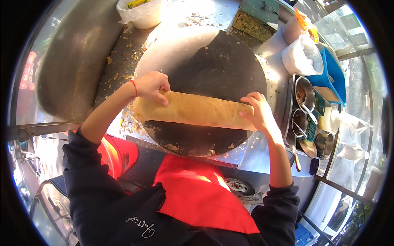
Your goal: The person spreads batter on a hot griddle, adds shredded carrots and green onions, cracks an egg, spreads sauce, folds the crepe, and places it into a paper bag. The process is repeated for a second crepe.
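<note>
A long, golden-brown folded crepe (197,110) lies across the near half of a round, dark griddle plate (227,67). My left hand (154,87) pinches its upper edge near the left end, thumb on top and fingers curled behind. At the opposite end, my right hand (257,112) grips the crepe with the thumb on its face and the fingers over the far edge. The underside and any filling are hidden from view. Browned crumbs cling to the griddle's near rim.
A lined white bucket (143,15) and a green metal box (257,20) stand beyond the griddle. To the right are a white tub with eggs (301,57), a blue basket (334,77), a sauce pot (304,92) and a wooden-handled spatula (297,161). Crumbs litter the left counter (120,61).
</note>
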